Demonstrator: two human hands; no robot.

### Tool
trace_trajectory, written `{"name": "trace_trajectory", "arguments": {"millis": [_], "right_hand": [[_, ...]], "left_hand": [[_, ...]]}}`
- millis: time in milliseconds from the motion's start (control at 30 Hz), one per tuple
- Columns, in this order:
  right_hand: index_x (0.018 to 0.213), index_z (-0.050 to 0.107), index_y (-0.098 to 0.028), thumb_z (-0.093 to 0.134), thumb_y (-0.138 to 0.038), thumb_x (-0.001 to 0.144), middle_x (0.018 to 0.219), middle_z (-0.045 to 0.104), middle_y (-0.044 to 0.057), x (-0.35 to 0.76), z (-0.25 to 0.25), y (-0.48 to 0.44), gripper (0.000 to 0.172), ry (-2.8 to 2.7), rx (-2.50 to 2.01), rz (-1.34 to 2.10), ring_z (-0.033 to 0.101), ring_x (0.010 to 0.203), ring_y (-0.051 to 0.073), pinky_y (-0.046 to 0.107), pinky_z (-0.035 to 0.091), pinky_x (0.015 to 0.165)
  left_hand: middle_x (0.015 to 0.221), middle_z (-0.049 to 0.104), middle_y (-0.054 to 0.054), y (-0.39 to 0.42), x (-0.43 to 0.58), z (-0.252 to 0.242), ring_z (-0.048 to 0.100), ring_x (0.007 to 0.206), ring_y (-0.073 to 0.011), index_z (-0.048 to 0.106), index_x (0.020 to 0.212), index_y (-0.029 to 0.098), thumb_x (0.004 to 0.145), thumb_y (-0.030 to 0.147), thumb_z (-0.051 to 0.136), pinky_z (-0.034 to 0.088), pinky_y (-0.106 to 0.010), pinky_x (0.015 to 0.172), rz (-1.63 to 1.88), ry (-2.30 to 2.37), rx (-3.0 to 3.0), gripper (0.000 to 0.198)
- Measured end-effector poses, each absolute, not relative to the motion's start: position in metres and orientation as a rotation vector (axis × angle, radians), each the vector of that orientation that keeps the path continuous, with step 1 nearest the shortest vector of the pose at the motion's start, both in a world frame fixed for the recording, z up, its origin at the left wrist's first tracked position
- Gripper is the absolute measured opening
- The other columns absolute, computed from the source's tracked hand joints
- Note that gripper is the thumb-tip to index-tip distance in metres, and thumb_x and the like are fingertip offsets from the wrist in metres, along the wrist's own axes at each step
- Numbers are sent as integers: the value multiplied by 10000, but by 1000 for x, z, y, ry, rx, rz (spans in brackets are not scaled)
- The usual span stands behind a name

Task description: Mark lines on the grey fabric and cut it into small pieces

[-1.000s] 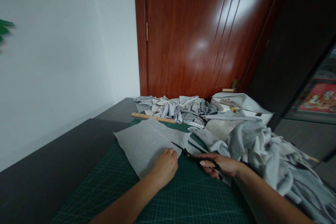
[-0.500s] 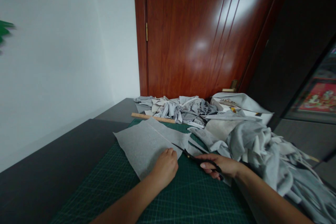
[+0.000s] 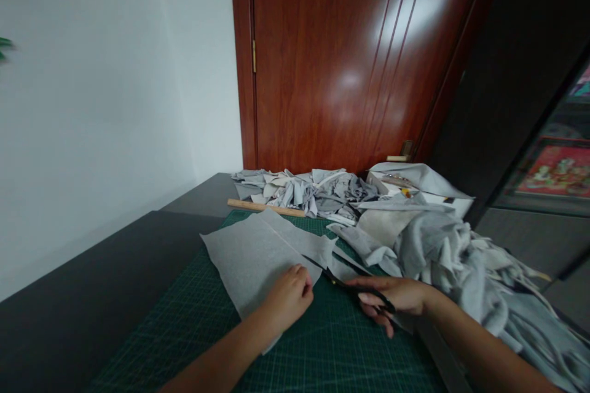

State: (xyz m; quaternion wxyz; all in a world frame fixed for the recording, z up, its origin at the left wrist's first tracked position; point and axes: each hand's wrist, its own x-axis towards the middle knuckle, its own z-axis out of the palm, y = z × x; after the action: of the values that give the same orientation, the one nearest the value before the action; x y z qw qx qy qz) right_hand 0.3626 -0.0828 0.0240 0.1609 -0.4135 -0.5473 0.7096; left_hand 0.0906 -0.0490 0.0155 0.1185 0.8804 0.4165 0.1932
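Observation:
A light grey piece of fabric with a pale line across it lies on the green gridded cutting mat. My left hand is closed on the fabric's near right edge, fingers curled. Black scissors are in my right hand, its fingers through and around the handles. Their blades point up-left and meet the fabric along the line, just beyond my left hand. A narrower fabric strip lies to the right of the blades.
A wooden ruler lies at the mat's far edge, before a heap of grey scraps. A white box stands at the back right. Crumpled grey cloth covers the right side. A wall borders the dark table on the left.
My right hand and the scissor handles have moved slightly down and right, and its lower fingers reach further down. More fabric shows below my left wrist. The view has shifted slightly.

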Motion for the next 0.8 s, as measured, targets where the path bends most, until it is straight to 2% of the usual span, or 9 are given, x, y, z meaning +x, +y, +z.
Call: {"name": "trace_trajectory", "arguments": {"millis": [133,333,567,800], "right_hand": [[1433,346,-211,712,-567,731,642,488,-66,363,26,-90,868,-1500,-1192,2021,520,497,74,269,555,472],[1429,360,-193,706,-568,737,654,501,-59,363,22,-89,860,-1495,-1182,1997,528,479,71,266,555,474],[1416,373,-207,687,-589,742,690,526,-41,356,24,-80,836,-1509,-1170,2005,567,505,94,235,512,461],[1411,377,-186,712,-589,715,674,512,-49,353,26,-79,871,-1511,-1177,1975,505,469,64,179,440,411]], "left_hand": [[793,586,1,-54,95,12,554,751,-149,545,779,182,759,58,522,403,-242,686,621,1140,2467,128],[781,571,11,-60,100,13,532,738,-142,531,759,185,744,54,530,378,-235,669,625,1104,2452,132],[805,580,-1,-62,99,18,534,758,-150,531,755,181,744,60,526,383,-244,689,583,1086,2499,122],[814,585,-5,-63,99,18,539,757,-152,536,778,182,760,63,520,397,-248,699,558,1086,2532,121]]}}
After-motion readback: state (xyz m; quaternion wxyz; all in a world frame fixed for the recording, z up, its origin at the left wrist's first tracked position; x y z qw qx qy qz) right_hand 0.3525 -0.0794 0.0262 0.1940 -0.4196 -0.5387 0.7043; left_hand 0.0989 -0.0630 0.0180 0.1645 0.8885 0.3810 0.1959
